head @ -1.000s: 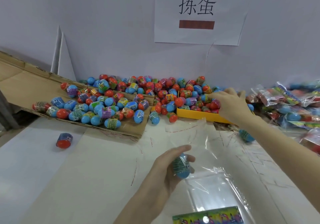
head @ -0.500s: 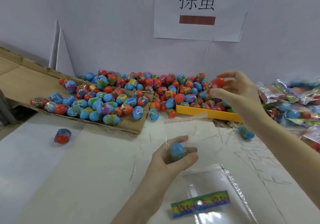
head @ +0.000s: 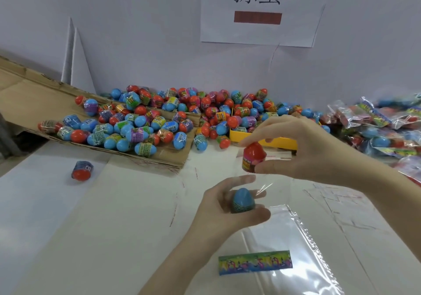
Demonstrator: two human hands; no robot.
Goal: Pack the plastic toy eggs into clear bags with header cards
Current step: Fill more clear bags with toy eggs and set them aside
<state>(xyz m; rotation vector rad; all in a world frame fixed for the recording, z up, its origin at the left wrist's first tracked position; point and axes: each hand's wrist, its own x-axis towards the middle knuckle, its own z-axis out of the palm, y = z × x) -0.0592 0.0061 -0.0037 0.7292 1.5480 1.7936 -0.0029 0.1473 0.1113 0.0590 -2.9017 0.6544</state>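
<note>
My left hand (head: 224,208) grips a blue toy egg (head: 242,200) upright together with the mouth of a clear bag (head: 293,233) over the table's middle. A colourful header card (head: 255,262) lies inside the bag near the front edge. My right hand (head: 303,151) pinches a red toy egg (head: 253,157) just above and right of the blue one, close to the bag's mouth. A big pile of loose red and blue eggs (head: 159,119) lies at the back.
The pile spreads over a flattened cardboard sheet (head: 25,103) and a yellow tray (head: 282,143). One stray egg (head: 82,171) lies alone at the left. Filled bags (head: 387,130) are heaped at the right. A paper sign (head: 259,9) hangs on the wall.
My right hand has lifted a red egg out of the pile and brought it down toward my left hand. The left hand kept its blue egg and bag, shifting slightly.
</note>
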